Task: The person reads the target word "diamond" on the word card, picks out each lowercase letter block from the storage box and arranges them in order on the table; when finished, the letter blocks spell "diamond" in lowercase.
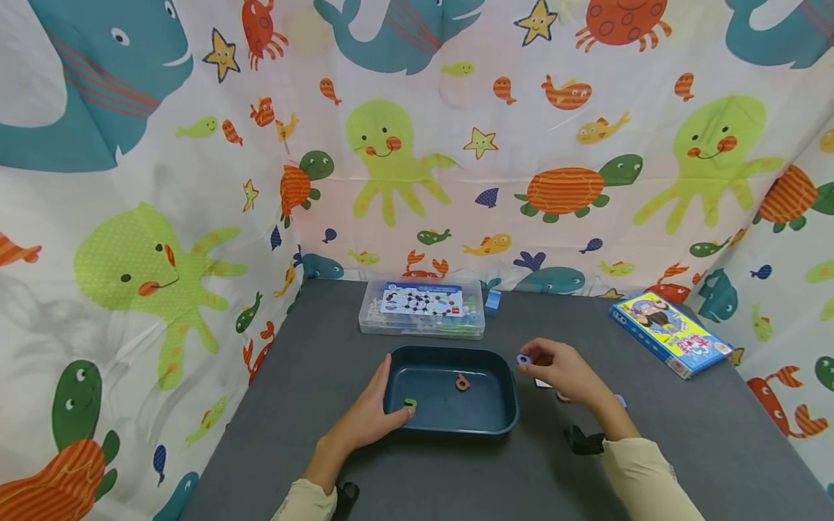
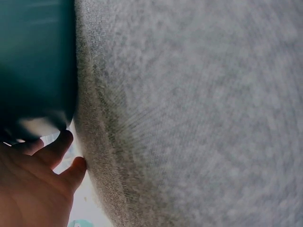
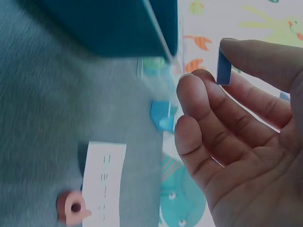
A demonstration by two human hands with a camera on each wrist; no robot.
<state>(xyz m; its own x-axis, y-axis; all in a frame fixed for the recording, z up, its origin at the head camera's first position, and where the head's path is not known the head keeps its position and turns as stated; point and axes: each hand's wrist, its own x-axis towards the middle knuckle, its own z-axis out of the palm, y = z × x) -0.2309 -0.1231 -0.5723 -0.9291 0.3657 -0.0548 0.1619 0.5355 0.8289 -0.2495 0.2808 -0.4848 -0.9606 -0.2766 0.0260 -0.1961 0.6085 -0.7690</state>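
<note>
My left hand (image 1: 365, 412) grips the left end of a dark teal tray (image 1: 430, 383), its thumb over the near rim and its fingers along the outer side. Inside the tray lie a small green piece (image 1: 410, 403), close to that thumb, and a reddish-brown letter-shaped piece (image 1: 462, 382). Just past the tray's right rim, my right hand (image 1: 560, 369) pinches a small blue-violet piece (image 1: 524, 359) between thumb and fingers; the right wrist view shows it edge-on (image 3: 224, 67). Below this hand are a white printed paper slip (image 3: 104, 184) and a pinkish-brown letter-shaped piece (image 3: 71, 208).
Behind the tray stands a clear plastic case (image 1: 423, 311) with a molecule-picture label, beside a blue block (image 1: 493, 302). A colourful box (image 1: 671, 333) lies at the back right. Another blue-violet piece (image 1: 622, 399) shows partly behind the right wrist. Sea-animal cloth surrounds the grey table.
</note>
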